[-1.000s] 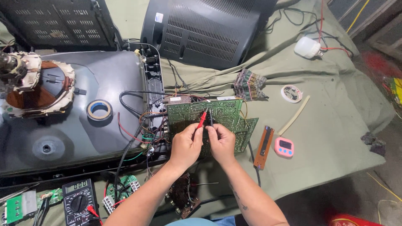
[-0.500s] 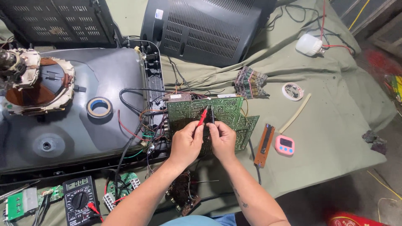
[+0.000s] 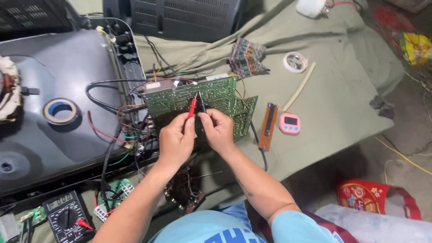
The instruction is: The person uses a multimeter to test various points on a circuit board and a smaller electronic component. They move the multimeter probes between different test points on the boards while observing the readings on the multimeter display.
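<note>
Green circuit board (image 3: 211,101) lies solder-side up on olive cloth (image 3: 342,103); left hand (image 3: 176,140) pinches a red probe (image 3: 192,108), right hand (image 3: 218,130) a black probe (image 3: 201,102), whose close tips could slip and bridge neighbouring joints.

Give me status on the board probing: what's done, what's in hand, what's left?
Done: the green circuit board lies exposed on the cloth, wires attached, and the multimeter sits nearby with leads plugged in. In hand: left hand holds the red probe, right hand the black probe, both tips on the board. Left: cannot tell; the meter reading is not legible.
</note>
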